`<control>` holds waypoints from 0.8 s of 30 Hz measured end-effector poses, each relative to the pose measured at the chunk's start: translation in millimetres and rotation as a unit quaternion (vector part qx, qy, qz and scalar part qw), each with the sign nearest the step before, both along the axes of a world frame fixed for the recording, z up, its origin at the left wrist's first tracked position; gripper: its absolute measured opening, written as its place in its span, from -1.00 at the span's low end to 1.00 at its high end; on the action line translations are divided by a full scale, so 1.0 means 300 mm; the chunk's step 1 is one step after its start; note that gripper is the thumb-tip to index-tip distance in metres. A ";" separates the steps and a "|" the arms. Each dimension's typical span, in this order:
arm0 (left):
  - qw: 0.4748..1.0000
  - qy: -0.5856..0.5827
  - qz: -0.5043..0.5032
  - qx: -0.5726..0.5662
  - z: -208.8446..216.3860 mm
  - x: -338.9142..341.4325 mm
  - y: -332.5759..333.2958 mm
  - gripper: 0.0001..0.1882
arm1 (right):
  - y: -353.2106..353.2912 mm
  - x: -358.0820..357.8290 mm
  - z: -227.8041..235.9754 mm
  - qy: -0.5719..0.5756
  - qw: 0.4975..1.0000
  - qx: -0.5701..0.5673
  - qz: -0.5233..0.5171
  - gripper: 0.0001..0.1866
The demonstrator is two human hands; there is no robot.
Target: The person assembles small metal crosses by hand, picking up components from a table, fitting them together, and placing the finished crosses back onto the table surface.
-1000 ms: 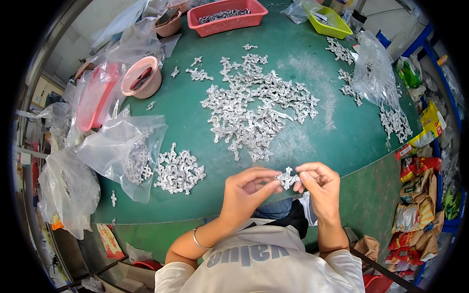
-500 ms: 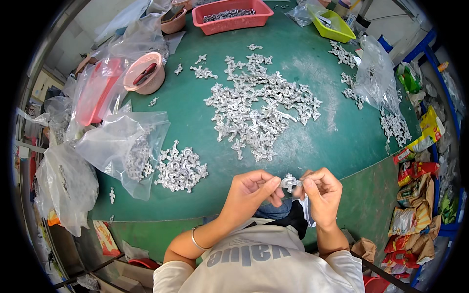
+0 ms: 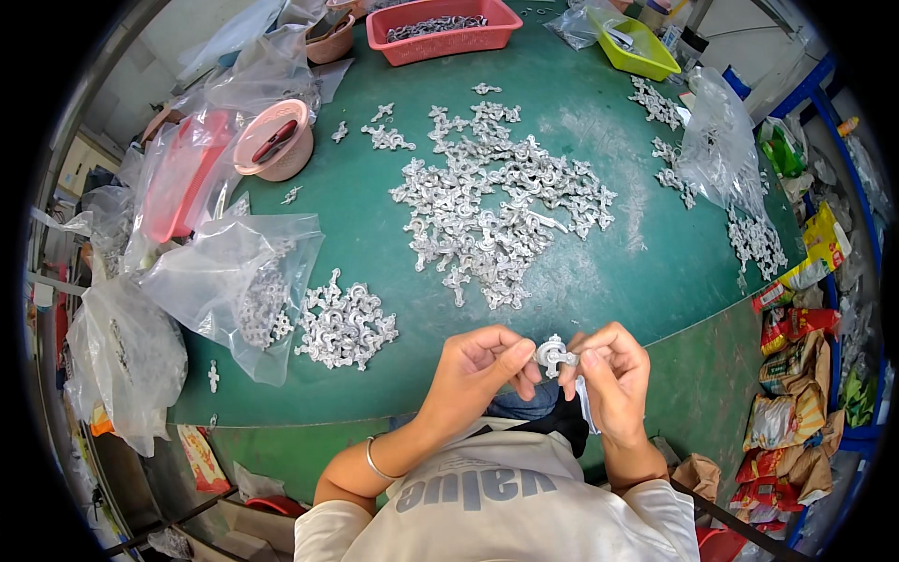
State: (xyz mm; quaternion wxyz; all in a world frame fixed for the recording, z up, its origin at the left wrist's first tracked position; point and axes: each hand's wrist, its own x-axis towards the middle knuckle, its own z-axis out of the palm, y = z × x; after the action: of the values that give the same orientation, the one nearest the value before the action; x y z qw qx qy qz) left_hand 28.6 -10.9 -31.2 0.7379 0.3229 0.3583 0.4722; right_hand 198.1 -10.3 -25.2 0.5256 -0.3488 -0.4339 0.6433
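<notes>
Between both hands, just off the table's near edge, is a small grey metal casting (image 3: pixel 555 353) with a rounded middle and knobbed ends. My left hand (image 3: pixel 489 363) pinches its left end between thumb and fingers. The right end sits in the closed fingertips of my right hand (image 3: pixel 611 371). Beyond the hands a large loose pile of similar castings (image 3: pixel 496 206) covers the middle of the green table (image 3: pixel 375 253). A smaller heap of castings (image 3: pixel 346 323) lies to the left of my left hand.
Clear plastic bags (image 3: pixel 229 281) with castings lie at the left, beside a pink bucket (image 3: pixel 281 155) holding a red-handled tool. A red tray (image 3: pixel 445 47) of dark parts and a yellow-green basket (image 3: pixel 646 56) stand at the back. Another bag (image 3: pixel 716 140) lies right, above packets (image 3: pixel 796 337).
The casting has turned in my fingers, so its curved middle now shows differently. My right hand has shifted slightly left; both hands keep their pinch.
</notes>
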 end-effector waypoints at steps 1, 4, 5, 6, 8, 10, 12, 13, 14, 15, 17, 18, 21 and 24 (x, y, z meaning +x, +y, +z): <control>1.000 -0.003 0.000 0.003 0.000 0.000 -0.001 -0.79 | -0.002 0.002 0.000 0.001 1.000 0.002 0.003 -0.93; 1.000 -0.005 0.000 0.004 -0.001 0.002 -0.004 -0.79 | -0.009 0.001 0.006 0.001 1.000 0.006 0.005 -0.94; 1.000 -0.005 0.001 0.008 -0.001 0.001 -0.005 -0.79 | -0.012 -0.001 0.008 0.001 1.000 0.007 0.005 -0.94; 1.000 -0.005 0.001 0.012 0.000 0.001 -0.005 -0.80 | -0.015 -0.002 0.009 0.000 1.000 0.013 0.005 -0.95; 1.000 -0.007 -0.001 0.013 0.003 -0.001 -0.007 -0.80 | -0.020 -0.004 0.010 -0.001 1.000 0.024 0.006 -0.95; 1.000 -0.010 -0.004 0.008 0.010 -0.002 -0.008 -0.82 | -0.025 0.000 0.011 0.002 1.000 0.022 0.016 -0.96; 1.000 -0.010 0.000 0.007 0.014 -0.001 -0.009 -0.80 | -0.028 0.004 0.013 0.011 0.999 0.018 0.032 -0.95; 1.000 -0.009 0.002 0.007 0.016 -0.001 -0.010 -0.80 | -0.029 0.006 0.016 0.018 0.999 0.014 0.042 -0.93; 1.000 -0.009 0.002 0.007 0.022 0.000 -0.010 -0.79 | -0.031 0.009 0.018 0.025 0.998 0.011 0.053 -0.92; 1.000 -0.007 0.003 0.008 0.029 -0.001 -0.010 -0.79 | -0.034 0.012 0.017 0.030 0.997 -0.004 0.065 -0.90; 1.000 0.000 0.003 0.009 0.033 -0.002 -0.010 -0.78 | -0.044 0.018 0.015 0.041 0.995 -0.033 0.090 -0.85; 1.000 0.004 0.001 0.010 0.033 -0.001 -0.008 -0.77 | -0.047 0.016 0.017 0.041 0.994 -0.032 0.097 -0.83; 1.000 0.017 -0.006 0.019 0.029 0.000 -0.006 -0.78 | -0.055 0.010 0.024 0.036 0.993 -0.028 0.112 -0.78; 1.000 0.019 -0.007 0.020 0.029 0.002 -0.007 -0.80 | -0.064 0.008 0.029 0.015 0.994 -0.028 0.108 -0.76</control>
State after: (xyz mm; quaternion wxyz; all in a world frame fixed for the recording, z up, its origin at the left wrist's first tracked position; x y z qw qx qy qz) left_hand 29.2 -13.0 -22.4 0.7276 0.3492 0.3607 0.4674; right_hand 200.5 -29.4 -16.5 0.4491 -0.3047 -0.4436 0.7133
